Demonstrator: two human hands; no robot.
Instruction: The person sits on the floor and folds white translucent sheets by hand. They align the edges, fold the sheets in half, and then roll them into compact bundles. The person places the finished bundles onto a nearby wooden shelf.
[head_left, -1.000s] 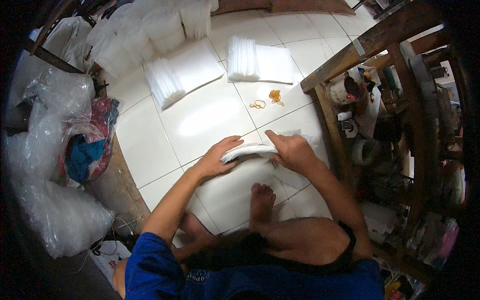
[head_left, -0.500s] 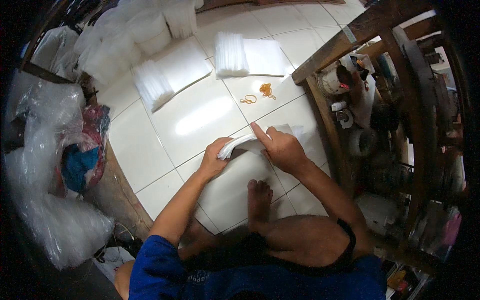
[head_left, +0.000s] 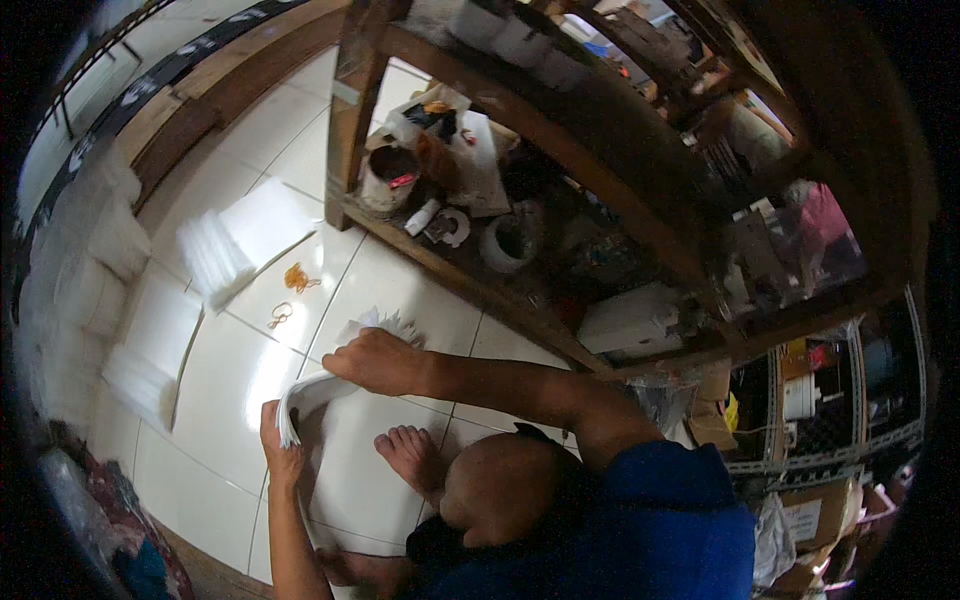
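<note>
Flat white plastic-sheet piles (head_left: pixel 270 218) far left; your left hand (head_left: pixel 283 452) has fingers clamped on the near end of the bowed white thin-sheet stack (head_left: pixel 289 408) between hands; loose tan rubber bands (head_left: pixel 298 279) farther; your right hand (head_left: pixel 375 362) clamps the stack's far part, probably keeping it bent

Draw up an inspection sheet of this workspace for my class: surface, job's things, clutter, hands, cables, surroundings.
Surface: white tiled floor, with glare.
Job's things: bent white sheaf, held; two white piles and amber bands lie on the floor.
Clutter: a tub among mixed items crowding the wooden shelf.
Left hand: closed on the sheaf's left end.
Right hand: closed on the sheaf farther along, its ragged end showing past the knuckles.
Cables: nothing seen clearly.
Surroundings: the person's bare foot near the sheaf; cardboard box at lower right.
</note>
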